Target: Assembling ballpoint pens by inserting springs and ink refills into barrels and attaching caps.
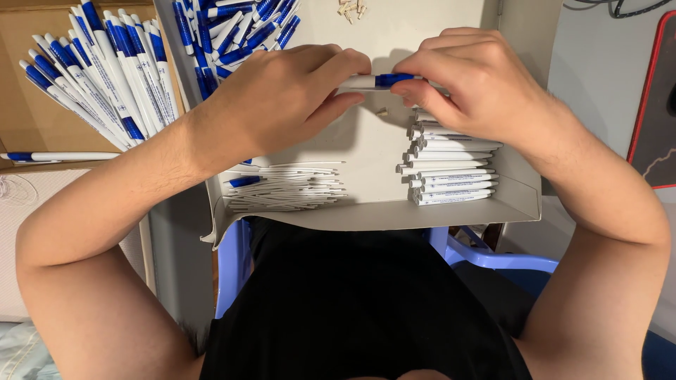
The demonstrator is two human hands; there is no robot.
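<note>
A shallow grey cardboard tray (517, 204) lay across the person's lap, above a blue plastic stool (493, 259), with a brown box (28, 105) of finished blue-and-white pens (105, 77) off to the left and a second heap of pens (232, 32) at the tray's far left corner; inside the tray sat a loose bundle of thin white refills (289, 190) and a neat stack of white barrels (451, 165); a few small pale tips (352, 10) lay at the far edge. Both hands met over the middle of the tray; the left hand (282, 91) had its fingers curled shut round the white end of a pen (377, 81), and the right hand (472, 77) pinched the blue end between thumb and forefinger. The pen looked light, stiff and hollow, its smooth plastic likely somewhat slippery; it would probably bear a firm pinch but not bending; the sound places to hold it seemed the barrel on either side of the joint, close in, so the two halves stayed in line.
</note>
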